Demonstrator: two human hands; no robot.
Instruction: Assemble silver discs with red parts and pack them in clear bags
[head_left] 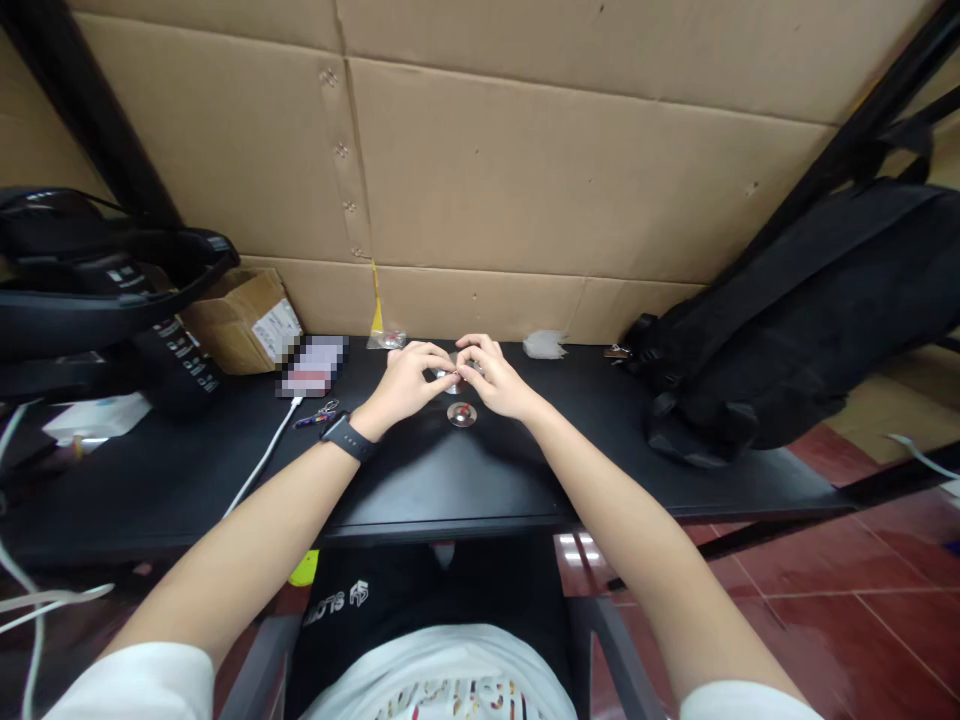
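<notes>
My left hand (409, 378) and my right hand (491, 378) meet over the middle of a black desk (420, 480). Both pinch a small silvery metal part (448, 376) between their fingertips; what it is exactly I cannot make out. Just in front of the hands a small round metal disc with a red centre (461, 414) lies flat on the desk. A black watch (347, 437) sits on my left wrist.
A phone (313, 366) with a white cable (262, 462) and a small key ring (317, 415) lie left of the hands. A cardboard box (244, 320) and black gear (90, 290) stand at the left. A black backpack (795, 330) fills the right side. Small clear bags (387, 340) and white tissue (544, 345) lie by the cardboard wall.
</notes>
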